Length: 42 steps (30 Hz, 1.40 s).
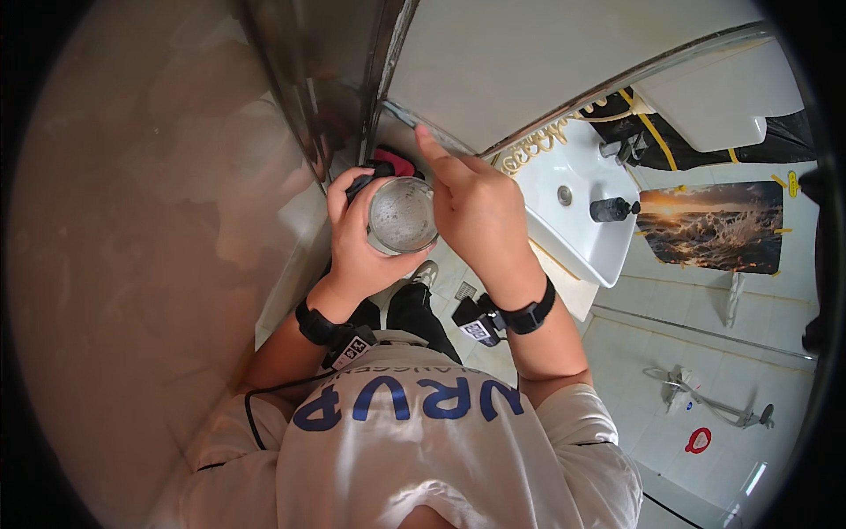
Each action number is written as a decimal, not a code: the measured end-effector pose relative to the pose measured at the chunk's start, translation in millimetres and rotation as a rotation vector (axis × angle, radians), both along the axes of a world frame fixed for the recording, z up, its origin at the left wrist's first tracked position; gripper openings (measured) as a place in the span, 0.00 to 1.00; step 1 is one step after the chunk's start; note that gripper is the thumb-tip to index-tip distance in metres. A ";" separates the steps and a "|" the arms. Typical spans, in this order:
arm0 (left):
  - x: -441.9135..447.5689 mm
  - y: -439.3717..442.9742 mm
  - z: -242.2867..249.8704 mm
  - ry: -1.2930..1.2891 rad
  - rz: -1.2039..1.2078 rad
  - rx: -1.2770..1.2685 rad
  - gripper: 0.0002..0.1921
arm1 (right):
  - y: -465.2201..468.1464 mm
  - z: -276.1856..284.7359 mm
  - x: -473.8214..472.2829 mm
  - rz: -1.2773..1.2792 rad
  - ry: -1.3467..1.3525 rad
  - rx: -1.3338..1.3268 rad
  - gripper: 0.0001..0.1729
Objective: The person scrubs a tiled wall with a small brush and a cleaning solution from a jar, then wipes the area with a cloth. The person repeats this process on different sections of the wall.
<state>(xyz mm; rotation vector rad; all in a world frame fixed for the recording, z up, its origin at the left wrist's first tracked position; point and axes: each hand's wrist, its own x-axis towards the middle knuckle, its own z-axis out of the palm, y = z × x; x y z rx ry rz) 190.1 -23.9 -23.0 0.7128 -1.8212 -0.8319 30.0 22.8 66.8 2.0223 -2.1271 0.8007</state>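
My left hand [353, 235] is wrapped around a clear cup [402, 215] of cloudy, foamy liquid, seen from above. Just right of the cup's rim, my right hand [479, 211] has its index finger stretched forward and its other fingers curled under. From that fingertip a slim grey-blue brush-like tool [400, 114] reaches the lower corner of a dark-edged frame around a pale panel [529, 59]. My palm hides the rest of the tool. A dark and pink item [395, 161] shows behind the cup, partly covered; I cannot tell what it is.
A glossy brown surface [145, 264] rises close on the left. To the right are a white washbasin [575, 198] with a black bottle [611, 209], a coiled cream hose [538, 145], a taped sea picture [714, 225] and a hand shower [753, 416]. A floor drain [466, 291] lies below.
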 end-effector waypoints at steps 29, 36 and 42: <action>0.1 2.1 -1.5 -0.046 -0.016 -0.015 0.42 | 31.6 -7.5 -16.3 -0.071 -0.067 -0.143 0.34; -1.6 0.3 0.1 -0.037 -0.027 -0.037 0.42 | 34.2 -10.3 -16.7 -0.105 -0.082 0.041 0.31; -2.4 2.2 -0.3 0.003 -0.011 0.006 0.42 | 35.0 -3.1 -14.6 -0.078 -0.083 0.065 0.30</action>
